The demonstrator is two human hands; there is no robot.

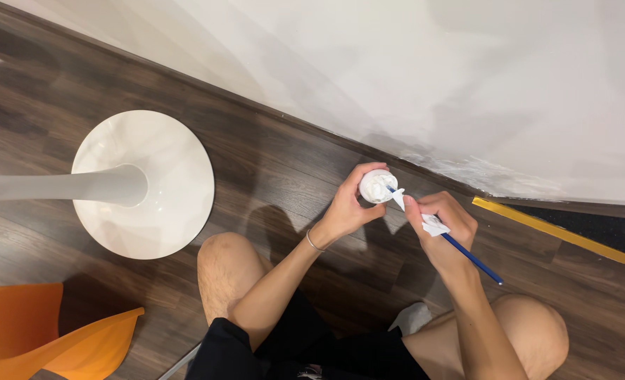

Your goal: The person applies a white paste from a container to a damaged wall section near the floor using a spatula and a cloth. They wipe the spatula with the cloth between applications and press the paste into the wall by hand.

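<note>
My left hand point(345, 206) grips a small round white tub point(376, 186) filled with white paste, held above the dark wood floor. My right hand point(445, 226) holds a thin blue-handled tool point(476, 260) together with a scrap of white paper point(433, 225). The tool's tip pokes into the paste in the tub. Both hands are close together in front of my bare knees, near the foot of a white wall point(467, 84) that shows a rough patch of white filler point(481, 172) low down.
A white round pedestal base point(165, 211) with its column stands on the floor at left. An orange seat point(38, 331) sits at the bottom left. A strip of yellow tape point(559, 232) runs along a dark mat at right.
</note>
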